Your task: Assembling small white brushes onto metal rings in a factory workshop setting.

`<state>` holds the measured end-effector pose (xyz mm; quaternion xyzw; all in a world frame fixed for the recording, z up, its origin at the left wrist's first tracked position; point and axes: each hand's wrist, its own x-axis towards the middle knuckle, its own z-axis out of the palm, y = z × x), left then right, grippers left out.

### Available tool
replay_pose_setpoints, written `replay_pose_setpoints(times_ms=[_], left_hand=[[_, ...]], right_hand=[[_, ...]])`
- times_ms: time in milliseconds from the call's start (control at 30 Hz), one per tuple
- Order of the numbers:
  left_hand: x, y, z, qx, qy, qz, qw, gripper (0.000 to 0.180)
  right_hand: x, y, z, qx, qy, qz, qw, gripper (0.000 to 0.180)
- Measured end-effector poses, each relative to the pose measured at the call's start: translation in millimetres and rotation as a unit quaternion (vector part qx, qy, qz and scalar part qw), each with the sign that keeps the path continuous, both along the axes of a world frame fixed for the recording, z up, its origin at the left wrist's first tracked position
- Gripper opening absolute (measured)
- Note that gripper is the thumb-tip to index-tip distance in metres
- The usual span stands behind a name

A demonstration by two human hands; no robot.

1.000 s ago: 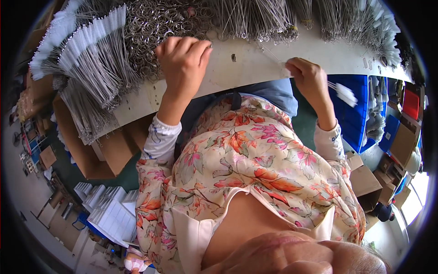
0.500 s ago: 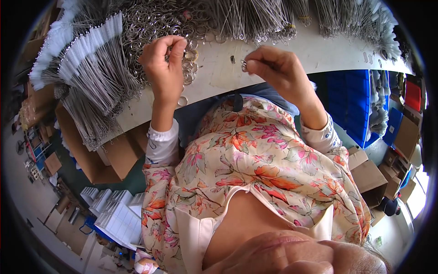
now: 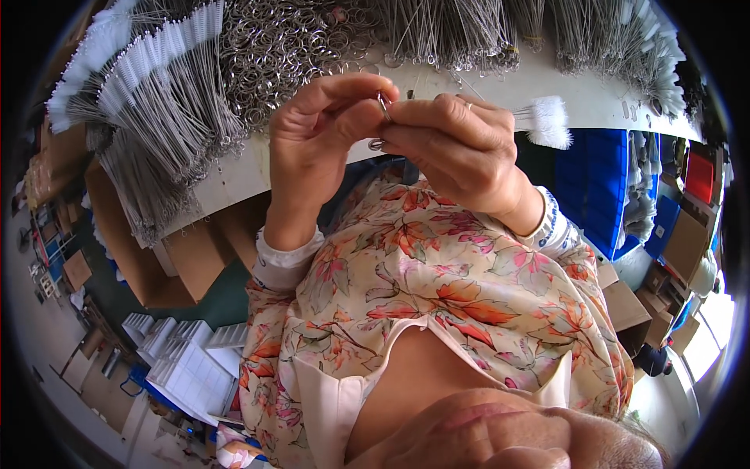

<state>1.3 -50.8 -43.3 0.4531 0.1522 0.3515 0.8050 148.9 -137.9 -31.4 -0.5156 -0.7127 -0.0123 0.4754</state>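
Observation:
In front of my body, over the table's near edge, my two hands meet at the fingertips. My left hand (image 3: 316, 129) pinches a shiny metal ring (image 3: 383, 106) between thumb and index finger. Fingers closed, my right hand (image 3: 461, 144) touches the same ring. It also grips a wire-handled brush, whose white bristle head (image 3: 550, 123) sticks out past the back of the hand. Small wire loops (image 3: 376, 144) show below the right fingertips; most of the handle is hidden in the hand, and how many brushes it holds I cannot tell.
A pile of loose metal rings (image 3: 289, 51) covers the table (image 3: 250, 168) beyond my left hand. Bundled wire brushes (image 3: 168, 102) lie at the left, and more wire handles (image 3: 449, 31) at the back. A cardboard box (image 3: 168, 266) stands below left, blue bins (image 3: 598, 191) at the right.
My left hand has moved right from beside the loose rings and now has a ring in its fingertips. The right hand has turned and come left to meet it, the brush head swinging into view.

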Motion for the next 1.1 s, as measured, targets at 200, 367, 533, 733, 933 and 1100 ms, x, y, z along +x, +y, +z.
replay_pose_setpoints(times_ms=[200,367,533,733,933,1100], left_hand=[[-13,5,12,0.128,0.118,0.009,0.985,0.025],[-10,-2,14,0.340,0.138,0.148,0.918,0.029],[-5,0,8,0.391,0.159,0.181,0.888,0.028],[-9,2,5,0.322,0.176,0.143,0.919,0.027],[-13,-6,9,0.406,0.195,0.146,0.881,0.028],[-14,-12,6,0.357,0.145,0.147,0.911,0.029]], right_hand=[[-1,1,-4,0.022,-0.099,0.003,0.995,0.023],[3,-1,14,-0.246,0.319,0.036,0.915,0.009],[-1,9,9,-0.334,0.557,0.105,0.753,0.020],[10,16,1,-0.363,0.496,0.117,0.780,0.018],[20,12,8,-0.408,0.425,0.146,0.795,0.017],[16,3,0,-0.476,0.522,0.161,0.689,0.017]])
